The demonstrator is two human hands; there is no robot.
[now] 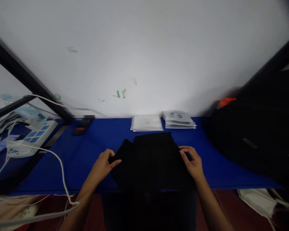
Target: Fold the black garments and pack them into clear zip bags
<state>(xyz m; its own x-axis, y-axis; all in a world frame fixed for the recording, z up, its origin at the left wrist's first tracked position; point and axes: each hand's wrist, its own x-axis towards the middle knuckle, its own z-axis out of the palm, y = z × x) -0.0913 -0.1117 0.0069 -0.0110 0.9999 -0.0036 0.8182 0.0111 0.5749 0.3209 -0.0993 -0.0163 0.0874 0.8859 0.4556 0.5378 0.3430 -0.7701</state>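
A black cloth garment (151, 160) lies spread on the blue table in front of me, its exact kind hard to make out in the dark. My left hand (106, 165) pinches its left edge between thumb and fingers. On the opposite side, my right hand (192, 160) grips the right edge, thumb and forefinger drawn together there. The lower part of the cloth reaches the table's front edge and blends into the dark area below.
Two stacks of flat packets, a white one (146, 123) and a printed one (179, 120), lie against the wall. A dark object (83, 125) sits back left. A power strip (36, 138) with white cables stands left. A large black bag-like shape (250, 138) fills the right.
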